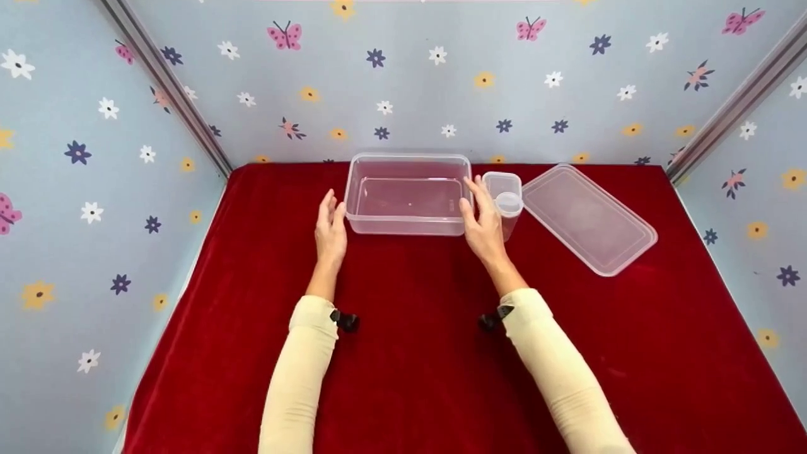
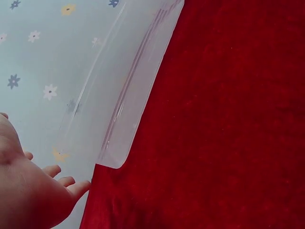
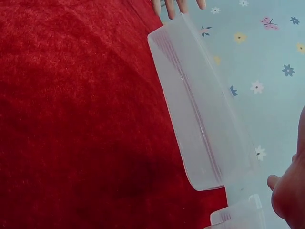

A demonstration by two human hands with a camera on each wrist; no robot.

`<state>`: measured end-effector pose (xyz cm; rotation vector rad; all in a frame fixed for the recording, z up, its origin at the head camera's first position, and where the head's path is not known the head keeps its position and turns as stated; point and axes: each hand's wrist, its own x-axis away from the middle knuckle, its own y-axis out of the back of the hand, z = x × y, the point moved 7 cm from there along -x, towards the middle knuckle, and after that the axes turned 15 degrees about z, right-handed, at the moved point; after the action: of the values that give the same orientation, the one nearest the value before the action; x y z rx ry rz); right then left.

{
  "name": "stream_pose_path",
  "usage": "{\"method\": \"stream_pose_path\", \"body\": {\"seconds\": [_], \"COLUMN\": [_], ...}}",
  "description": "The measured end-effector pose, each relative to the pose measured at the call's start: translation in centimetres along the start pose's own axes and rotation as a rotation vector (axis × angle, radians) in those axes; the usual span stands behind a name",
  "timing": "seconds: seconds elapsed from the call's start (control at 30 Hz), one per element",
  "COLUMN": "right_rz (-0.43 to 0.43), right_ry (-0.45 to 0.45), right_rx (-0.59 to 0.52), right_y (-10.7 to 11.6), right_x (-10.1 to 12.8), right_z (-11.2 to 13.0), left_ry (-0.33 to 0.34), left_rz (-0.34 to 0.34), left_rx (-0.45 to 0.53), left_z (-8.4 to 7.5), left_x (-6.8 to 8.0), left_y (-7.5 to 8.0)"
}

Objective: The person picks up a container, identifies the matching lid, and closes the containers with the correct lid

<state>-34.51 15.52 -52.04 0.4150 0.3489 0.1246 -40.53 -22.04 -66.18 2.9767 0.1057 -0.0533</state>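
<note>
My left hand (image 1: 330, 232) rests on the red bench (image 1: 403, 353) just beside the left wall of the clear container (image 1: 408, 194), fingers straight and loose, its grip on nothing; whether the fingertips touch the plastic I cannot tell. The container sits open and empty at the back middle of the bench. My right hand (image 1: 482, 224) lies against its right wall, fingers straight and apart, touching or very nearly so, not curled round it. Wedged just right of that hand stands a small clear tub (image 1: 504, 197) with a round cap. Further right, the flat lid (image 1: 587, 217) lies on the bench, apart from the container. So I judge it early going: both hands flank the container, nothing lifted, the lid off. The wrist views show only slices of the container wall (image 2: 128, 100) and cloth; the small tub (image 3: 238, 214) is cut off at the edge.
</note>
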Motion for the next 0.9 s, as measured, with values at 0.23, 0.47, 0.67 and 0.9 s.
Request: {"method": "stream_pose_path", "body": {"seconds": [0.23, 0.47, 0.67, 0.9], "right_rz": [0.008, 0.05, 0.063, 0.071], "right_ry": [-0.037, -0.082, -0.137, -0.15], "right_rx": [-0.016, -0.072, -0.104, -0.066], "right_y": [-0.3, -1.1, -1.5, -2.3], "right_x": [0.1, 0.1, -0.2, -1.3], "right_z": [-0.8, -4.4, -7.1, -12.3], "left_ry": [0.034, 0.055, 0.084, 0.116], "left_rz": [-0.009, 0.016, 0.063, 0.118], "left_rx": [0.053, 0.096, 0.088, 0.116], "left_z": [-0.3, -2.2, 0.7, 0.9], "left_x": [0.1, 1.9, 0.3, 0.4], "left_y": [-0.4, -0.9, -1.3, -2.0]}}
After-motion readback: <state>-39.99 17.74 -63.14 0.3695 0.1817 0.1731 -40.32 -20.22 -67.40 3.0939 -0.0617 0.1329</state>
